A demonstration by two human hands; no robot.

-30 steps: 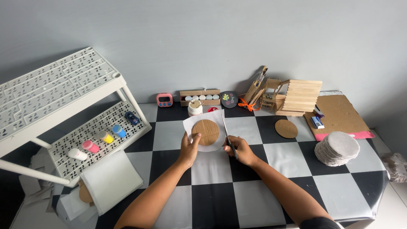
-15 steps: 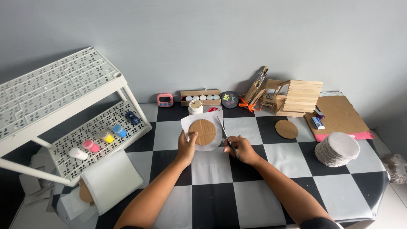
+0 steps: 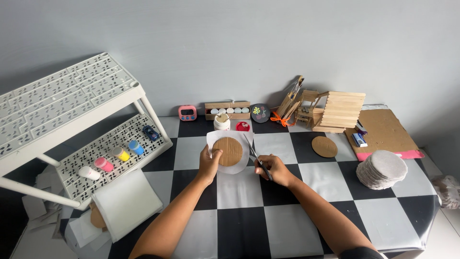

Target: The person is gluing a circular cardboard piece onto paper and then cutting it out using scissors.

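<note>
Cork disc: round, brown, flat against the white sheet, lifted just above the checkered desk.
White sheet: pale backing behind the disc, edges showing all round it, tilted toward the camera.
Scissors: slim blades open, tips at the sheet's right edge, pointing away toward the wall.

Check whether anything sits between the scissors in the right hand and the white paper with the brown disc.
Nothing visible does: the scissors in the right hand already meet the edge of the white paper held by the left hand.
</note>
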